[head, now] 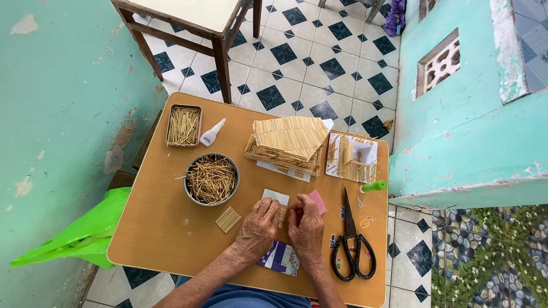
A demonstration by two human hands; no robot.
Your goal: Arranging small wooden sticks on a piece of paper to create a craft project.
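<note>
My left hand (257,228) and my right hand (306,228) rest close together on the wooden table (165,228), fingertips pinching a small panel of glued sticks (282,215) between them. The panel lies over a white paper slip (275,197), with a pink piece (317,201) just right of my right hand. A printed card (279,258) sits under my wrists. A finished small stick panel (228,219) lies left of my left hand. A round metal bowl of loose sticks (212,179) stands above it.
A stick model house (288,144) stands at the table's far middle, with a partly built stick frame on paper (353,157) to its right. Black scissors (351,239), a green-capped tube (374,186), a glue bottle (212,133), a rectangular stick tray (184,125), a green bag (85,231).
</note>
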